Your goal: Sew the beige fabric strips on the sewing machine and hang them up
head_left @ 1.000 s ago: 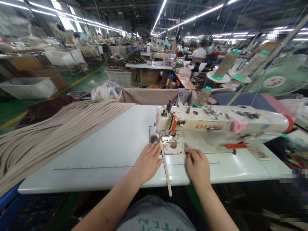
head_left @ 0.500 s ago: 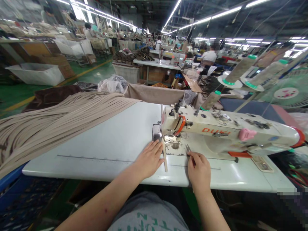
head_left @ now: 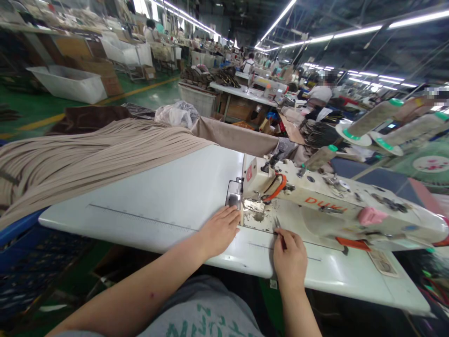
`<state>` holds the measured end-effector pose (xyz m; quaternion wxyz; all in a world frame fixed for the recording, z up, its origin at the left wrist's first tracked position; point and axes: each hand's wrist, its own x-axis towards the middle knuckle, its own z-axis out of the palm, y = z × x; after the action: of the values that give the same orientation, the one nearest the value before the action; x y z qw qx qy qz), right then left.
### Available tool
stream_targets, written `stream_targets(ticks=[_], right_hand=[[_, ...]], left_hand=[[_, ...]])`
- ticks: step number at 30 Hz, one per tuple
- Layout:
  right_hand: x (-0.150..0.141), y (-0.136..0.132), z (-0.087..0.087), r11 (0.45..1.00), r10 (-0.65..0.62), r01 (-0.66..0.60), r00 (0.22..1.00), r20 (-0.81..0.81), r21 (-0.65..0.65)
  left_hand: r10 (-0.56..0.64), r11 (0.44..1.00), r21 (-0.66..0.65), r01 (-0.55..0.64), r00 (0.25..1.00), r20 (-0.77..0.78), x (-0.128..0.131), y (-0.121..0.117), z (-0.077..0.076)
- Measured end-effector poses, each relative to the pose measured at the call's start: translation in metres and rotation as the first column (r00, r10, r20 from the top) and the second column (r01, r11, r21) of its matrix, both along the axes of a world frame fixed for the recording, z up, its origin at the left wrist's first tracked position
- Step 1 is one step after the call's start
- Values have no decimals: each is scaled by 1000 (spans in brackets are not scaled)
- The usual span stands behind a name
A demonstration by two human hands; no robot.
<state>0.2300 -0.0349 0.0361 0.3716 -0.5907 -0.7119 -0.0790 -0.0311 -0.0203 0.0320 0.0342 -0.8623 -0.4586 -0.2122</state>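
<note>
My left hand [head_left: 220,229] lies flat on the table just in front of the sewing machine's needle area, fingers stretched out together over the shiny metal plate [head_left: 233,201]. A short bit of a narrow beige strip [head_left: 242,216] shows beside its fingertips, leading under the presser foot; the rest is hidden. My right hand [head_left: 290,252] rests at the table's front edge, closed around small thread snips [head_left: 277,222] whose two pointed metal tips stick out forward. The white sewing machine [head_left: 301,192] stands beyond and to the right of both hands.
Long beige fabric strips [head_left: 105,154] are heaped over the table's left side. A ruler scale [head_left: 140,217] is printed on the white tabletop [head_left: 168,187]. Thread cones [head_left: 375,119] stand behind the machine. A blue crate [head_left: 28,257] sits low at left. Other people work farther back.
The beige strip's near end, which stuck out past my left thumb, has moved forward toward the machine and no longer shows there. The camera view has turned slightly; both hands stay nearly in place.
</note>
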Motion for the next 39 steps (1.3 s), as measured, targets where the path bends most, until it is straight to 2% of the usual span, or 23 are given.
stream_targets(ticks=[4,10,15,22,33,36,39], right_hand=[[0,0,-1,1000,-1,1,1000,3,9],[0,0,-1,1000,15,-15,1000,7,6],[-1,-1,1,1000,7,-7,1000,5,3],[-2,-1,0,1000,-13,13,1000,-4,1],[-2,-1,1,1000,-16,16,1000,22,15],[-1,-1,0,1000,-20,19,999,29,18],[0,-2,-1,1000,-23,23,999,26,12]], left_hand=[[7,1000,-9,-7,1000,-21,1,1,-4],[26,995,-91,-26,1000,-7,1,6,-6],[40,982,-186,-41,999,-10,1,18,2],[54,974,-223,-48,998,19,-2,26,16],[63,970,-234,-65,998,-16,0,26,18],[64,968,-247,-55,998,29,-2,30,17],[37,957,-291,9,988,150,-6,47,13]])
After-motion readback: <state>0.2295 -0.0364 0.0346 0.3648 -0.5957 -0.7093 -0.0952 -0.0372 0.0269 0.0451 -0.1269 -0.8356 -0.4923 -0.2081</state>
